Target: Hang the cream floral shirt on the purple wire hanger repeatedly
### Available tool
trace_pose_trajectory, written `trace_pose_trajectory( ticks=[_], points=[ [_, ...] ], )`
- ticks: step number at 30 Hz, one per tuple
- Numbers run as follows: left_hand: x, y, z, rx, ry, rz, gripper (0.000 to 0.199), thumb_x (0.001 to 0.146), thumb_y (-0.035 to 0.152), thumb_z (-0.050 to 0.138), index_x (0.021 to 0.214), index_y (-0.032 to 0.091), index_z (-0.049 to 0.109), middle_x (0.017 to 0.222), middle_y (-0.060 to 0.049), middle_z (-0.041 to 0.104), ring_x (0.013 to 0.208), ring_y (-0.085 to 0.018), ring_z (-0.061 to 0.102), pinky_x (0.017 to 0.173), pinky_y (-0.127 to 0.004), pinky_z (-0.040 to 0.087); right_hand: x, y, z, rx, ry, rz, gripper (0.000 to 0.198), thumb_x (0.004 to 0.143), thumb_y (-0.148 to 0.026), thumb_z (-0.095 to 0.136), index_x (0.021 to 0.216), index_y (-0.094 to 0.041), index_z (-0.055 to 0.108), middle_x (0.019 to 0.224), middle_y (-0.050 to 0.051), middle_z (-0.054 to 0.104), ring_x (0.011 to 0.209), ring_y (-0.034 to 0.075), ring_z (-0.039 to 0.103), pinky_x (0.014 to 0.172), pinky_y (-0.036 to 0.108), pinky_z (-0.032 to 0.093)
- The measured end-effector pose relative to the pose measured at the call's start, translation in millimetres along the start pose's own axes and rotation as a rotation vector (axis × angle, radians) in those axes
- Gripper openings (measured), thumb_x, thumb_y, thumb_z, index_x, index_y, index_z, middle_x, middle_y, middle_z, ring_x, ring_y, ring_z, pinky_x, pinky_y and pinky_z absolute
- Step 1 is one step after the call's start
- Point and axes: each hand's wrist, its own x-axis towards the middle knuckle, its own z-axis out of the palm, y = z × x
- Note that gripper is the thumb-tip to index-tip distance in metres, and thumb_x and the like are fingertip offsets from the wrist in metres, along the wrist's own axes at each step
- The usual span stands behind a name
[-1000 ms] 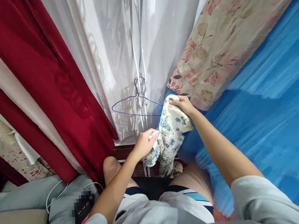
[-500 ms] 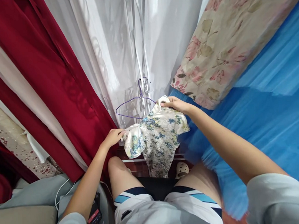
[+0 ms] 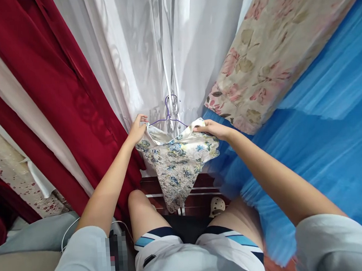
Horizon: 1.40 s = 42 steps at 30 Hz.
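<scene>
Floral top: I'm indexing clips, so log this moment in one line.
left hand: grips floral top | right hand: grips same top | purple hanger: partly covered

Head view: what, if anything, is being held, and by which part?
A floral garment: the left hand and right hand hold its opposite shoulders.

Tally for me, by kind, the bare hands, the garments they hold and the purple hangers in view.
Bare hands: 2 (left hand, right hand)
Held garments: 1 (floral garment)
Hangers in purple: 1 (purple hanger)
Total: 4
</scene>
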Motion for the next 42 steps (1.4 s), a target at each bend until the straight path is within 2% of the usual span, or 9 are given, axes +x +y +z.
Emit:
trace_pose_trajectory(
  ticks=[3, 7, 13, 18, 23, 29, 33, 38, 42],
  points=[
    [-16, 11, 5, 0.079, 0.056, 0.014, 0.024, 0.087, 0.014, 0.042, 0.108, 0.019, 0.054, 0.104, -0.007, 0.062, 0.098, -0.018, 0.058, 0.090, -0.029, 0.041, -15, 23, 0, -0.005, 0.178, -0.114, 0.047, 0.060, -0.036, 0.087, 0.101, -0.019, 0.071, 0.096, 0.005, 0.074, 0.081, 0.018, 0.066, 0.071, 0.027, 0.052],
    [-39, 19, -1, 0.238, 0.130, 0.061, 0.013, 0.089, 0.031, 0.055, 0.095, 0.019, 0.056, 0.102, -0.009, 0.060, 0.094, -0.020, 0.057, 0.085, -0.029, 0.041, -36, 52, 7, 0.029, 0.431, -0.166, 0.038, 0.069, -0.053, 0.078, 0.077, -0.017, 0.067, 0.067, 0.001, 0.064, 0.059, 0.014, 0.056, 0.054, 0.025, 0.045],
    [-46, 34, -2, 0.295, 0.099, 0.049, 0.028, 0.090, 0.046, 0.054, 0.083, 0.020, 0.060, 0.073, -0.002, 0.058, 0.069, -0.016, 0.053, 0.067, -0.025, 0.037, -34, 38, 0, -0.011, 0.687, -0.313, 0.039, 0.074, -0.058, 0.072, 0.065, -0.020, 0.064, 0.056, 0.001, 0.057, 0.053, 0.016, 0.051, 0.048, 0.027, 0.041],
    [-54, 48, 15, 0.273, 0.051, 0.048, 0.034, 0.091, 0.050, 0.051, 0.079, 0.019, 0.062, 0.060, 0.002, 0.049, 0.058, -0.013, 0.046, 0.060, -0.024, 0.032, -36, 29, -21, 0.025, 0.668, -0.266, 0.038, 0.071, -0.055, 0.075, 0.060, -0.020, 0.065, 0.053, 0.000, 0.058, 0.047, 0.014, 0.048, 0.045, 0.028, 0.036],
    [-55, 57, 18, 0.276, 0.082, 0.036, 0.036, 0.093, 0.050, 0.049, 0.080, 0.020, 0.064, 0.063, 0.001, 0.055, 0.059, -0.014, 0.047, 0.060, -0.025, 0.031, -29, 4, -32, 0.089, 0.654, -0.257, 0.032, 0.064, -0.049, 0.082, 0.064, -0.019, 0.070, 0.059, 0.003, 0.065, 0.052, 0.017, 0.055, 0.047, 0.028, 0.040],
    [-48, 38, 3, 0.413, 0.148, -0.016, 0.031, 0.092, 0.048, 0.052, 0.087, 0.021, 0.065, 0.073, -0.004, 0.063, 0.067, -0.019, 0.054, 0.063, -0.026, 0.030, -33, -24, 13, -0.002, 0.552, -0.218, 0.038, 0.073, -0.057, 0.073, 0.066, -0.020, 0.066, 0.060, 0.004, 0.063, 0.053, 0.019, 0.056, 0.046, 0.029, 0.040],
    [-44, 21, 9, 0.343, 0.143, -0.010, 0.026, 0.098, 0.038, 0.043, 0.094, 0.022, 0.063, 0.084, -0.005, 0.066, 0.076, -0.019, 0.058, 0.067, -0.025, 0.034, -54, -24, 47, -0.120, 0.461, -0.260, 0.046, 0.082, -0.064, 0.061, 0.067, -0.021, 0.059, 0.056, 0.002, 0.055, 0.050, 0.015, 0.049, 0.044, 0.027, 0.034],
    [-30, 13, 12, 0.387, 0.194, -0.034, 0.025, 0.097, 0.039, 0.043, 0.095, 0.022, 0.062, 0.083, -0.004, 0.065, 0.073, -0.019, 0.057, 0.065, -0.026, 0.032, -48, -33, 42, -0.093, 0.427, -0.233, 0.041, 0.081, -0.060, 0.064, 0.069, -0.021, 0.059, 0.059, 0.002, 0.055, 0.056, 0.017, 0.052, 0.048, 0.026, 0.036],
    [-32, 1, 2, 0.403, 0.067, -0.038, 0.028, 0.097, 0.042, 0.042, 0.091, 0.021, 0.059, 0.077, -0.003, 0.062, 0.071, -0.018, 0.056, 0.064, -0.026, 0.032, -40, -39, 50, -0.023, 0.336, -0.161, 0.039, 0.081, -0.056, 0.065, 0.072, -0.019, 0.061, 0.063, 0.001, 0.056, 0.056, 0.016, 0.050, 0.050, 0.025, 0.036]
  ],
)
